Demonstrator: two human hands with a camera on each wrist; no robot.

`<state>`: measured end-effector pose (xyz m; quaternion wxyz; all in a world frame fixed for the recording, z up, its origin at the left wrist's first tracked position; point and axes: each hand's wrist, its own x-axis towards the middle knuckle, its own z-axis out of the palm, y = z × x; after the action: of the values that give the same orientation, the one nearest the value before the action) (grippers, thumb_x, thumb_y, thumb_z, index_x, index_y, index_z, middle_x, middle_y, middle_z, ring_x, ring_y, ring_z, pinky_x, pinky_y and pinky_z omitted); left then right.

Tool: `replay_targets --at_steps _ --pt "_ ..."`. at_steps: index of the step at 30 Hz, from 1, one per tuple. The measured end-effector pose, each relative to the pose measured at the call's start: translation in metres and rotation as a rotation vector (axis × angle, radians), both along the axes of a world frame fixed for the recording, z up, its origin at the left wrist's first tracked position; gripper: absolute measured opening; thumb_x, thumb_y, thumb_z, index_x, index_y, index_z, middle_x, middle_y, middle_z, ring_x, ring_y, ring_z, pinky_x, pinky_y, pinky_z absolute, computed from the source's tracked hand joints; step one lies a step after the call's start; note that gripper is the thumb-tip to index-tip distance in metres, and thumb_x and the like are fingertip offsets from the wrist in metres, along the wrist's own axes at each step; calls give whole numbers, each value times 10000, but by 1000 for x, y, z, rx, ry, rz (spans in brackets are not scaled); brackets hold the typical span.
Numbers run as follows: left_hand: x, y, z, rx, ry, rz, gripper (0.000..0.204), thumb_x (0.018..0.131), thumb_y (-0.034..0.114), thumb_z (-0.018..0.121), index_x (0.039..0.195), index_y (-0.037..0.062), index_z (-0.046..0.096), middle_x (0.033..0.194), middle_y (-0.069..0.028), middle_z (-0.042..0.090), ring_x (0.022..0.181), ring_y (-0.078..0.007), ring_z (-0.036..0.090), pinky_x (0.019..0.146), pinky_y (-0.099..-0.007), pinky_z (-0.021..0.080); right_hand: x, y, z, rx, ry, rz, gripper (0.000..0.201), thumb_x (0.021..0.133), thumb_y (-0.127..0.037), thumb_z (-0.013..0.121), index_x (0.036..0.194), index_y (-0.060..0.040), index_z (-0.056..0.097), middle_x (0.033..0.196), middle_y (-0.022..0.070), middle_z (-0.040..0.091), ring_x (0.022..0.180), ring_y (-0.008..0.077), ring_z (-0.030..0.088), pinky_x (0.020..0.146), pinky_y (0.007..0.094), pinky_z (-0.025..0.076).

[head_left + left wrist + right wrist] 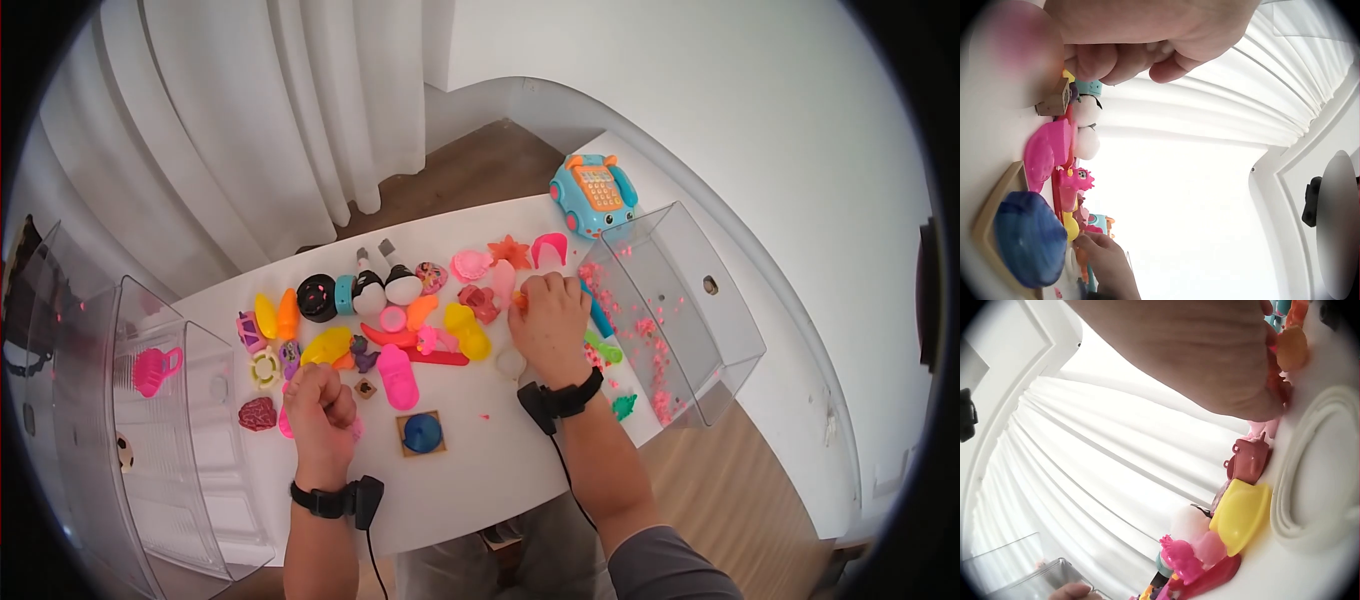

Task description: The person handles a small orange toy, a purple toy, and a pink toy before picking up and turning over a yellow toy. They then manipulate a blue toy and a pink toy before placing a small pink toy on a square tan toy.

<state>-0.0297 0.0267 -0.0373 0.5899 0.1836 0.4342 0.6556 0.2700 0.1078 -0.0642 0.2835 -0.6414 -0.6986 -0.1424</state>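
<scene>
My right hand [550,325] is at the right part of the toys, its fingers curled round an orange toy [1291,349] that they partly hide. A white ring [1285,487] lies beside it, near a yellow toy [1241,515] and a dark pink pot [1250,459]. Over the left part of the toys, my left hand [322,420] hangs with loosely curled fingers and nothing visible in them. Pink pieces lie partly under it. To its right are a small wooden block [365,388], a pink toy [398,378] and a blue lump [422,433] on a square wooden frame [408,451].
Clear bins stand left [190,440] and right [690,300]; the left holds a pink basket [157,371]. Pink bits lie in and around the right bin. A toy phone [595,195] stands at the back right. Black-and-white figures [403,285] lie at the back.
</scene>
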Motion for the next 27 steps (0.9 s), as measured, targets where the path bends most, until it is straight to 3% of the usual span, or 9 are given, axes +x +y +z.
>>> replay_targets --at_steps 9,15,21,27 --pt "-3 0 2 -13 -78 1 359 981 123 602 721 175 359 623 59 292 464 -56 227 435 -262 155 1 -2 9 -8 -59 -32 261 751 -159 747 992 -99 666 1047 98 626 1094 333 566 954 489 423" --pt "-3 -2 5 14 -86 -7 360 994 118 598 724 168 366 634 60 313 468 -53 235 442 -264 164 -7 -2 10 21 -52 158 281 786 -105 724 1057 -175 705 1062 71 641 1110 314 574 978 504 417" --pt "-4 -2 3 27 -57 -6 303 984 136 582 749 172 394 638 56 290 474 -57 242 439 -252 170 -5 -2 9 -49 -64 164 194 793 -117 741 978 -165 708 969 44 644 1055 298 577 994 506 407" --pt "-4 0 4 8 -78 13 359 985 117 609 719 170 373 625 57 313 461 -56 235 440 -266 157 -1 -2 9 -85 -81 108 169 800 -108 735 948 -144 661 926 74 655 1020 313 589 1042 521 399"
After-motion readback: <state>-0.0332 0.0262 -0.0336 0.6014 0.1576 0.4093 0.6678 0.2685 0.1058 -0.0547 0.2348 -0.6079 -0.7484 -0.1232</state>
